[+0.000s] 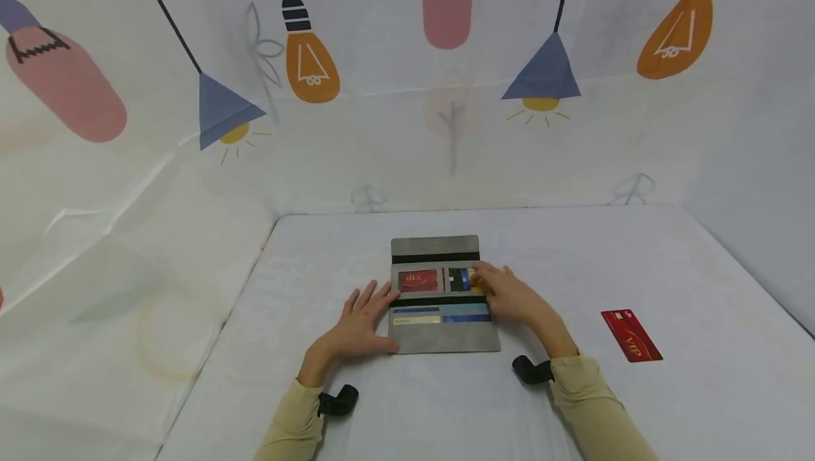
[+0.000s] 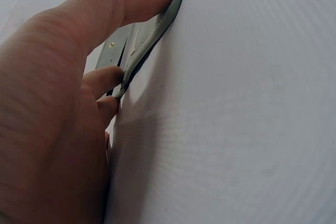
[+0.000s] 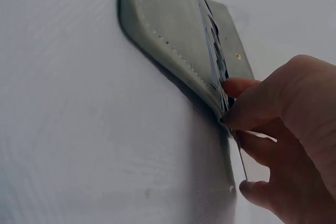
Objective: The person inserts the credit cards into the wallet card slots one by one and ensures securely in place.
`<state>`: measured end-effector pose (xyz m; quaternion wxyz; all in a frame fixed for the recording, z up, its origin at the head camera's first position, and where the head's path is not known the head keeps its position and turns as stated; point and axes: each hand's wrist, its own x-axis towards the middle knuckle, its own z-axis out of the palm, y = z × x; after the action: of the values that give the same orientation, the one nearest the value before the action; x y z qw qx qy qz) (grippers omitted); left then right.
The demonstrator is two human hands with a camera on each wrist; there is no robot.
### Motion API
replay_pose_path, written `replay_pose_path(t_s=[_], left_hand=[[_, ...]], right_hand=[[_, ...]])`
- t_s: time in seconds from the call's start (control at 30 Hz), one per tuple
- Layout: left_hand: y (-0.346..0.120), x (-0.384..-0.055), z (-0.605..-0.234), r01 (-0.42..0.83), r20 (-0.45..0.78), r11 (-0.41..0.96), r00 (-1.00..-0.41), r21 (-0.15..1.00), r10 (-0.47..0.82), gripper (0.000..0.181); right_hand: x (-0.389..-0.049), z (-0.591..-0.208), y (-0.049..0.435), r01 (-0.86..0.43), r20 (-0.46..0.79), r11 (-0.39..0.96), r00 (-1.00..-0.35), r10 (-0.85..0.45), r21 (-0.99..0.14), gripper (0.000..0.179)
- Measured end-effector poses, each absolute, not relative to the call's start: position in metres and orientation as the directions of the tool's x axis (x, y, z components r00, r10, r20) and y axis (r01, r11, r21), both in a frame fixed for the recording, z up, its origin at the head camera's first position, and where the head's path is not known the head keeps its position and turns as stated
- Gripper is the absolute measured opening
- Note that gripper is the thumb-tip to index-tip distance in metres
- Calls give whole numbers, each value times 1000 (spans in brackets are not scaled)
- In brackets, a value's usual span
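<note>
A grey wallet [image 1: 442,339] lies unfolded on the white table, with several cards tucked in its slots. Among them are a red VIP card [image 1: 418,280] and blue and pale cards in the lower pocket. My left hand [image 1: 361,327] rests along the wallet's left edge, fingers extended, thumb [image 2: 131,1] on the lower corner. At the opposite edge, my right hand [image 1: 512,296] pinches a thin card [image 3: 257,170] that sticks out past the side of the wallet. Its face is mostly hidden by the fingers.
Another red VIP card [image 1: 632,335] lies apart on the table, to the right of the right forearm. A white sheet printed with lamps and bulbs [image 1: 312,65] hangs behind and beside the table [image 1: 433,404]. Black wrist mounts [image 1: 339,401] sit on both sleeves.
</note>
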<state>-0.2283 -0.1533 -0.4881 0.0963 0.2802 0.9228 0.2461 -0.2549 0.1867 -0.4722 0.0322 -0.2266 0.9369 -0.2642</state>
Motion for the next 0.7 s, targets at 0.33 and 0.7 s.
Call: replay_pose_path(t_s=[0.33,0.7], left_hand=[[-153,-229,-486,464,-58,728,-823,505,565,95],[-152,-228,-483,454,-67,732,-826,508,559,93]], right_hand=[[-255,-471,198,-364,17,769,-908,-419,-526,30],[-254,-461,220,-326,3,800,-927,-375,-504,27]])
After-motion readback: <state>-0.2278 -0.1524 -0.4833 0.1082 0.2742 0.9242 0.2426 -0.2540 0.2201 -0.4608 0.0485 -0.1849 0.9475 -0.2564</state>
